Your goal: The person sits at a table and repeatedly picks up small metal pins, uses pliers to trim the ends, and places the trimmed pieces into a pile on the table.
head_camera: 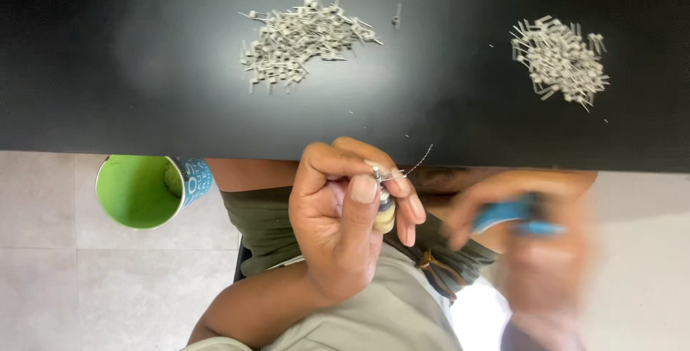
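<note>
The black table (pixel 144 106) ends in a straight near edge just beyond the hands, with bare surface between two heaps of small grey metal pieces (pixel 302 38) (pixel 562 60). The right hand (pixel 535 239) is blurred; its fingers curl around a blue-handled tool (pixel 514 214). The left hand (pixel 345 214) pinches a small metal coil (pixel 384 175) with a thin wire tail. A green cup (pixel 140 191) stands left.

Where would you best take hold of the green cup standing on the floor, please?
Grip the green cup around its blue outer wall just below the rim, coming from above. It stands upright with its open mouth facing up, so the round sides are free all round.
</note>
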